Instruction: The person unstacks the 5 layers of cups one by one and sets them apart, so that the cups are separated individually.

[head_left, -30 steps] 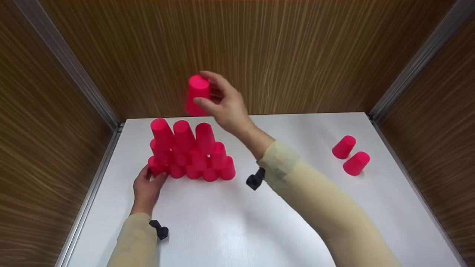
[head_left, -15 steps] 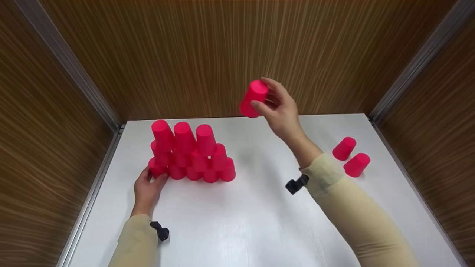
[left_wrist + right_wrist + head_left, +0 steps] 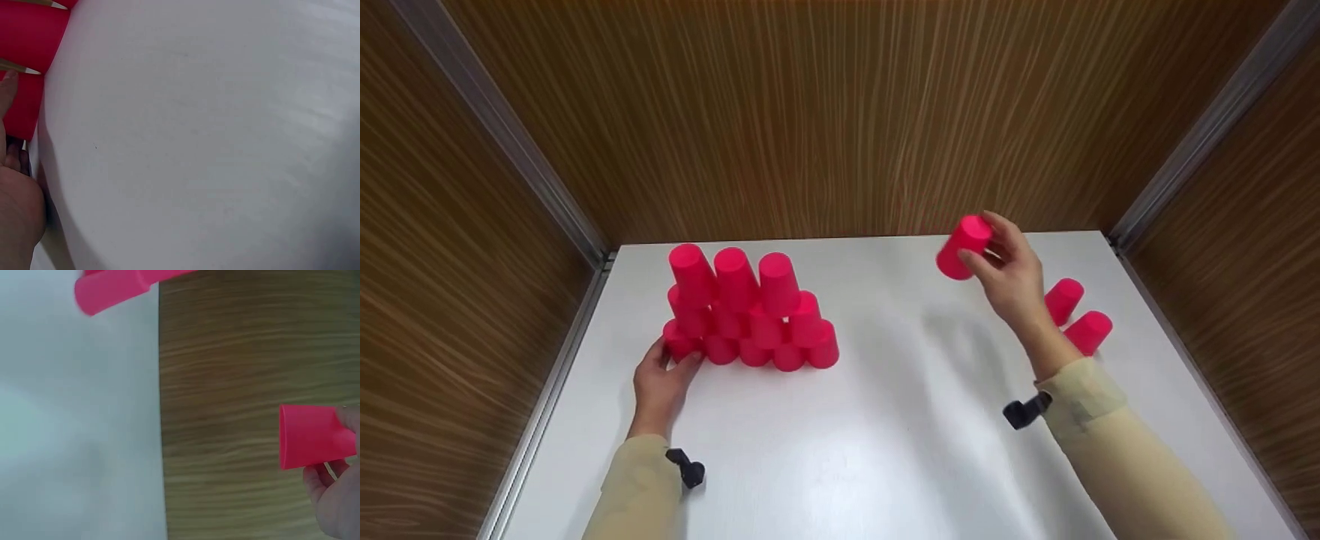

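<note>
Upside-down pink cups form a three-tier stack (image 3: 765,330) on the left of the white table, with three cups along its top row. My left hand (image 3: 660,382) grips the leftmost bottom cup (image 3: 681,343) between thumb and fingers; that cup (image 3: 23,109) also shows at the edge of the left wrist view. Raised above the table at the right, my right hand (image 3: 1012,277) holds a single pink cup (image 3: 962,247), mouth down and slightly tilted. In the right wrist view, thumb and fingers hold this cup (image 3: 315,436) near its closed end.
Two more upside-down pink cups, the farther one (image 3: 1065,300) and the nearer one (image 3: 1089,334), stand at the right, partly behind my right hand and wrist. Wood-grain panels (image 3: 840,120) wall the table (image 3: 840,450) at the back and both sides.
My right hand has moved right and down, away from above the stack, carrying its cup. My left hand stays at the bottom-left cup, and the stack keeps its shape.
</note>
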A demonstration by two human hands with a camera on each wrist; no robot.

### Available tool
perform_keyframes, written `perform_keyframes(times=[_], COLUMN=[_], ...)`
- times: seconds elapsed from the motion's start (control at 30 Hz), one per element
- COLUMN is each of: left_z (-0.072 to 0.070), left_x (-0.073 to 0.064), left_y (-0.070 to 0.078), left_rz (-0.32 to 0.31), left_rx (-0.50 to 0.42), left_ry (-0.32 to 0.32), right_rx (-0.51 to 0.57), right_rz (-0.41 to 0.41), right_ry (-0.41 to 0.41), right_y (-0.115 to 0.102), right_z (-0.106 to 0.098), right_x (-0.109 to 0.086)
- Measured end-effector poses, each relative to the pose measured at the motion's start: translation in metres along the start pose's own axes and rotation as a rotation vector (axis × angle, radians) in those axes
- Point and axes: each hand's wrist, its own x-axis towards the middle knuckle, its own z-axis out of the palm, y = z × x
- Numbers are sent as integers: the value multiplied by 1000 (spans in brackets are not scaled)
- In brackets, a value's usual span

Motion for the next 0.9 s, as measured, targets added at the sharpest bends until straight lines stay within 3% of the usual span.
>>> perform_keyframes(times=[0.3, 0.57, 0.9], left_z=[3, 2, 4], left_x=[0, 6, 7], left_y=[0, 1, -3], left_rz=[-11, 18, -19], left_rx=[-2, 11, 14], left_ry=[-22, -1, -11], right_rx=[-99, -166, -191], right_rz=[187, 210, 272], right_ry=[31, 108, 138], right_y=[59, 101, 129], right_z=[-53, -85, -114], right_x=[-31, -62, -91])
